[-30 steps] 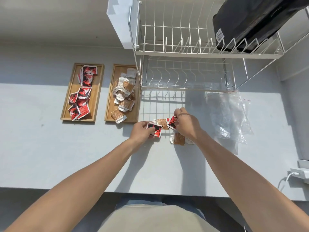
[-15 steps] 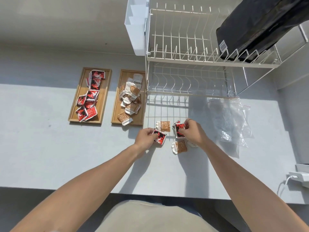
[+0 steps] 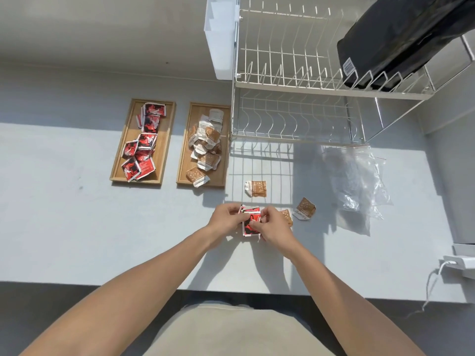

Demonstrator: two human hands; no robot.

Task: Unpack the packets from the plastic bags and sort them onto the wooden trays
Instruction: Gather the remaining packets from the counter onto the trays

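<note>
My left hand (image 3: 225, 219) and my right hand (image 3: 273, 224) meet at the counter's middle, both gripping a small stack of red packets (image 3: 249, 222). A brown packet (image 3: 255, 188) lies just beyond them, another brown packet (image 3: 305, 208) to the right, and a third brown packet (image 3: 287, 216) is partly hidden by my right hand. The left wooden tray (image 3: 167, 140) holds several red packets (image 3: 142, 147). The right wooden tray (image 3: 186, 150) holds several brown packets (image 3: 207, 147). Crumpled clear plastic bags (image 3: 357, 181) lie at the right.
A white two-tier wire dish rack (image 3: 295, 86) stands at the back with a black bag (image 3: 401, 39) on its upper shelf and a white caddy (image 3: 221, 39) on its left side. A white charger and cable (image 3: 455, 263) sit near the right front edge.
My hands came together toward me, joining the red packets each held into one stack. The brown packets that were next to my hands now lie uncovered on the counter.
</note>
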